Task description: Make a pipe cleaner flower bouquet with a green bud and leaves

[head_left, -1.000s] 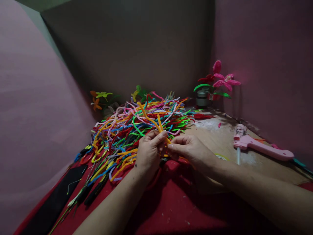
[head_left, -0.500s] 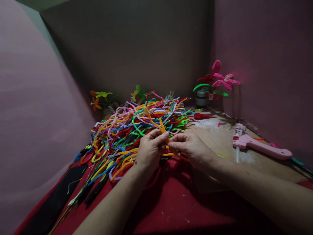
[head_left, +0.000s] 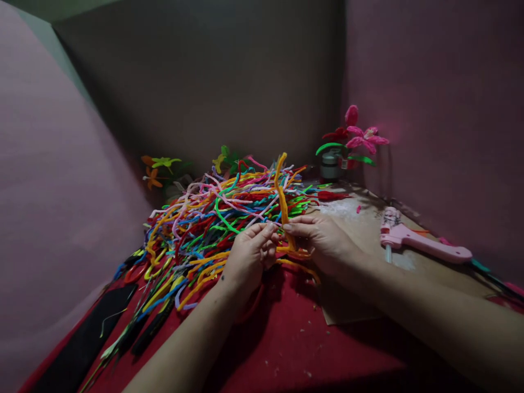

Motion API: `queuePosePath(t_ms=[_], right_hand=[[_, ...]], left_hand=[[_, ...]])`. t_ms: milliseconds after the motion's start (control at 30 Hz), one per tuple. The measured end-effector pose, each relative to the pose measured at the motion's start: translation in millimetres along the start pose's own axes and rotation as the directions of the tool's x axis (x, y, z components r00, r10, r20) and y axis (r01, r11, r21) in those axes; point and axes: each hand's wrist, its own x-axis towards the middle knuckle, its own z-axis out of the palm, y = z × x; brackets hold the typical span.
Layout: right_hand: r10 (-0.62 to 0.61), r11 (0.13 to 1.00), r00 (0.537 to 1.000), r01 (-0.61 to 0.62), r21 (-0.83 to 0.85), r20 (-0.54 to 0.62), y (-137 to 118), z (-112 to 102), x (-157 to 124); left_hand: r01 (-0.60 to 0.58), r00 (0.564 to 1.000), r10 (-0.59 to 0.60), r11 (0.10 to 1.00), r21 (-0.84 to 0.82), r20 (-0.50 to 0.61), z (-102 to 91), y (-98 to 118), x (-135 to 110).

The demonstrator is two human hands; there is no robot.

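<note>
In the middle of the head view, my right hand (head_left: 323,238) pinches orange pipe cleaners (head_left: 283,199) between thumb and fingers. They stand upright close together, with their lower ends partly hidden behind my fingers. Just to the left is my left hand (head_left: 250,252), thumb and forefinger pressed together and the other fingers curled. Anything inside that pinch is too small or hidden to make out. Right behind both hands rises a heap of many-coloured pipe cleaners (head_left: 196,218). More orange strands lie on the red cloth (head_left: 282,338) under my hands.
A pink glue gun (head_left: 429,246) rests on the tan board (head_left: 356,218) to the right. Pink pipe-cleaner flowers (head_left: 363,139) stand at the back by a small grey container (head_left: 329,166). On the left lie a black flat case (head_left: 98,333) and several tools. Walls enclose the back and sides.
The orange pipe cleaners, earlier spread in a V between both hands, now stand nearly upright in my right hand. My left hand has come away from them slightly. The view has shifted a little.
</note>
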Motion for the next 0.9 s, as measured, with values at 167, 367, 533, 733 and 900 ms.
queuePosePath(t_ms=[167,367,533,733,900], right_hand=[[0.033,0.996,0.996,-0.026,0.084,-0.088,-3,2,-1],[0.063,0.989,0.998,-0.059,0.136,-0.025,7,-1,0],[0.049,0.984,0.998,-0.054,0.171,0.033,8,0,-1],[0.063,0.987,0.996,-0.072,0.146,0.064,10,0,0],[0.035,0.997,0.999,-0.038,0.073,0.035,8,-2,2]], left_hand=[[0.058,0.987,-0.087,0.978,0.201,0.138,-0.3,-8,-3],[0.050,0.991,-0.086,0.948,0.314,0.103,5.2,-10,-7],[0.110,0.967,-0.156,0.969,0.223,0.201,-0.4,-9,-3],[0.151,0.944,-0.187,0.977,0.150,0.271,-3.3,-13,0],[0.056,0.970,-0.126,0.948,0.312,0.206,-0.3,-4,-4]])
